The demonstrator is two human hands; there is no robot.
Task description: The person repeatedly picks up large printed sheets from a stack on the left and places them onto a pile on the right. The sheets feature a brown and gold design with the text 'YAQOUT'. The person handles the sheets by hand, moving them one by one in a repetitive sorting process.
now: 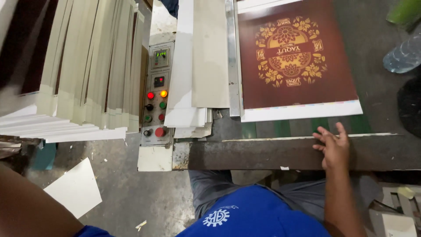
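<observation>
A maroon printed sheet (298, 57) with a gold flower pattern and a white border lies flat on the machine bed, beside a metal guide rail (232, 57). My right hand (333, 147) rests flat on the dark front edge of the machine (263, 153), fingers spread, just below the sheet's near right corner and not touching it. It holds nothing. My left forearm (30, 206) crosses the lower left corner; the left hand itself is out of view.
A control panel (156, 92) with lit buttons and two small displays sits left of the bed. White card strips (193, 66) lie stacked beside it. Tall stacks of sheets (83, 66) stand at left. A plastic bottle (403, 55) lies at right. A loose white sheet (74, 188) is on the floor.
</observation>
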